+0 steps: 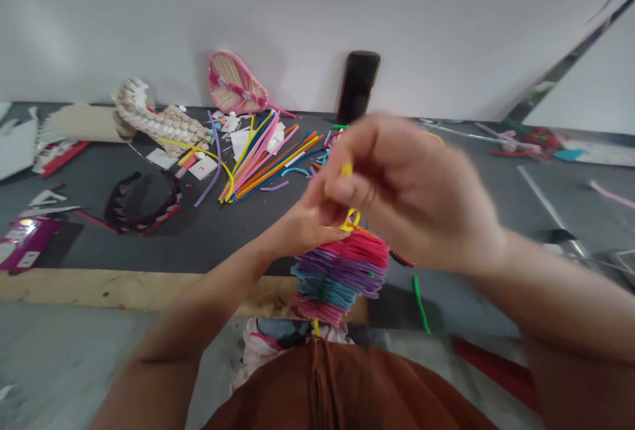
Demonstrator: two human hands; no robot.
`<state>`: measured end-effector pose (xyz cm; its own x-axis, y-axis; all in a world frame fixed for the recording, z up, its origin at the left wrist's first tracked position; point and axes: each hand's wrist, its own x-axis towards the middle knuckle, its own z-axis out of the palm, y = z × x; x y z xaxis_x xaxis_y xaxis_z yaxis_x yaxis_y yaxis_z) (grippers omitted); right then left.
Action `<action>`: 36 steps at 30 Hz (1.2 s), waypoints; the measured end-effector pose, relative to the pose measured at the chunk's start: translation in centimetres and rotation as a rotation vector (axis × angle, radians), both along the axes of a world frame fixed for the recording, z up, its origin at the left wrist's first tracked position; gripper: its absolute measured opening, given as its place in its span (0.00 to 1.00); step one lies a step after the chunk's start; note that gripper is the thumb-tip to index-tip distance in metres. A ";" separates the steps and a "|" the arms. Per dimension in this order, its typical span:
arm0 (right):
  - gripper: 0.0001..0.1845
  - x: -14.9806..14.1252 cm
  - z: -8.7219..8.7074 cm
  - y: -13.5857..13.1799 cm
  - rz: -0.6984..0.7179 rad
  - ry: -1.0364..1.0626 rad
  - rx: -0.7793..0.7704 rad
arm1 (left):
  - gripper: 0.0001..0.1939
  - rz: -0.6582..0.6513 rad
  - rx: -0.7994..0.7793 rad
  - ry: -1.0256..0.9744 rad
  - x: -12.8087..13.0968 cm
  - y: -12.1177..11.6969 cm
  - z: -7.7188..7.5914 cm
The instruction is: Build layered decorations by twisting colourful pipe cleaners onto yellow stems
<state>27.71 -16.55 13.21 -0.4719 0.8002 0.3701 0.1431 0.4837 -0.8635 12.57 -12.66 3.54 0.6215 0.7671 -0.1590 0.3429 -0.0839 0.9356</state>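
While a yellow strand [346,169] is pinched between thumb and fingers of the right hand [409,192], its grip closed and its outline blurred, a layered fuzzy piece [342,271] is held at its top by the left hand [305,228]. Left fingers partly hidden behind the right hand; grip closed at the piece's upper edge. Piece located in front of the torso, near the table edge, below both hands. Bands noted from the top down: red-pink, purple, blue, pink. A yellow loop [351,219] is seen at the upper edge, just beside the left thumb; whether it is joined to the pinched strand cannot be told. A short yellow end is seen at the bottom.

Behind the hands, on the dark table [213,245], loose coloured strips [262,159] are heaped, largely pink, orange, blue and yellow. A phone [358,86] and a pink-rimmed leaf shape [237,83] are propped against the wall. To the right of the piece, a green strip [421,304] is seen.
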 end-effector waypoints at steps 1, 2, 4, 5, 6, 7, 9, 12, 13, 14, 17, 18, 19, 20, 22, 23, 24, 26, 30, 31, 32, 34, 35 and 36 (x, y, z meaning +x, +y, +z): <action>0.06 -0.1 1.2 0.6 -0.002 0.108 -0.027 | 0.07 -0.042 -0.007 -0.001 0.2 0.0 0.0; 0.08 -0.2 2.2 1.1 -0.046 0.163 -0.040 | 0.07 -0.091 -0.019 -0.004 0.3 0.0 0.0; 0.11 0.1 3.7 2.0 -0.127 0.231 -0.063 | 0.08 -0.152 -0.050 -0.015 0.4 0.0 0.0; 0.12 0.3 4.1 2.4 -0.192 0.264 -0.055 | 0.08 -0.166 -0.063 -0.019 0.4 0.1 -0.1; 0.14 0.7 4.3 2.7 -0.255 0.299 -0.042 | 0.08 -0.168 -0.074 -0.019 0.4 0.1 -0.1; 0.13 1.1 4.3 3.0 -0.313 0.337 -0.015 | 0.08 -0.162 -0.082 -0.016 0.3 0.0 -0.1; 0.09 2.2 3.8 3.5 -0.384 0.382 0.022 | 0.07 -0.151 -0.103 -0.009 0.2 -0.1 0.0; 0.06 3.7 2.8 3.8 -0.396 0.390 -0.011 | 0.09 -0.130 -0.136 -0.042 0.1 -0.4 0.1; 0.07 4.2 2.6 3.8 -0.402 0.396 -0.027 | 0.09 -0.122 -0.119 -0.039 0.1 -0.5 0.1; 0.07 4.6 2.5 3.9 -0.410 0.401 -0.034 | 0.09 -0.114 -0.079 -0.021 0.0 -0.6 0.1; 0.06 6.1 2.0 4.7 -0.438 0.420 0.002 | 0.09 -0.127 0.129 0.072 0.0 -0.8 0.3; 0.06 6.6 1.6 5.1 -0.460 0.420 0.015 | 0.09 -0.143 0.191 0.088 0.0 -0.8 0.4; 0.05 7.2 1.1 5.6 -0.489 0.397 0.011 | 0.09 -0.160 0.232 0.095 0.0 -0.8 0.5; 0.05 7.6 0.5 6.0 -0.538 0.366 0.033 | 0.09 -0.169 0.250 0.098 0.0 -0.9 0.6; 0.07 8.2 -1.0 6.3 -0.670 0.077 0.104 | 0.09 -0.164 0.242 0.102 -0.1 -0.8 0.7; 0.18 8.2 -1.7 6.1 -0.741 -0.118 0.192 | 0.10 -0.156 0.228 0.104 -0.1 -0.8 0.6; 0.27 8.1 -2.4 5.5 -0.782 -0.297 0.342 | 0.09 -0.146 0.217 0.108 -0.1 -0.7 0.6; 0.23 7.3 -3.4 3.8 -0.711 -0.560 0.658 | 0.09 -0.136 0.202 0.100 -0.2 -0.6 0.3; 0.08 5.6 -4.9 0.2 -0.194 -0.651 0.605 | 0.08 -0.103 0.195 0.119 -0.3 -0.4 0.0; 0.08 5.4 -5.3 -0.3 -0.202 -0.663 0.478 | 0.08 -0.096 0.199 0.131 -0.3 -0.5 0.0; 0.10 5.3 -5.7 -0.6 -0.230 -0.665 0.358 | 0.09 -0.090 0.205 0.140 -0.3 -0.5 0.0; 0.12 5.1 -6.6 -0.9 -0.243 -0.637 0.194 | 0.09 -0.100 0.218 0.148 -0.3 -0.5 0.1; 0.10 5.0 -7.1 -0.9 -0.221 -0.602 0.153 | 0.10 -0.113 0.230 0.153 -0.3 -0.5 0.1; 0.07 4.8 -7.5 -1.0 -0.196 -0.563 0.132 | 0.10 -0.127 0.247 0.157 -0.3 -0.5 0.1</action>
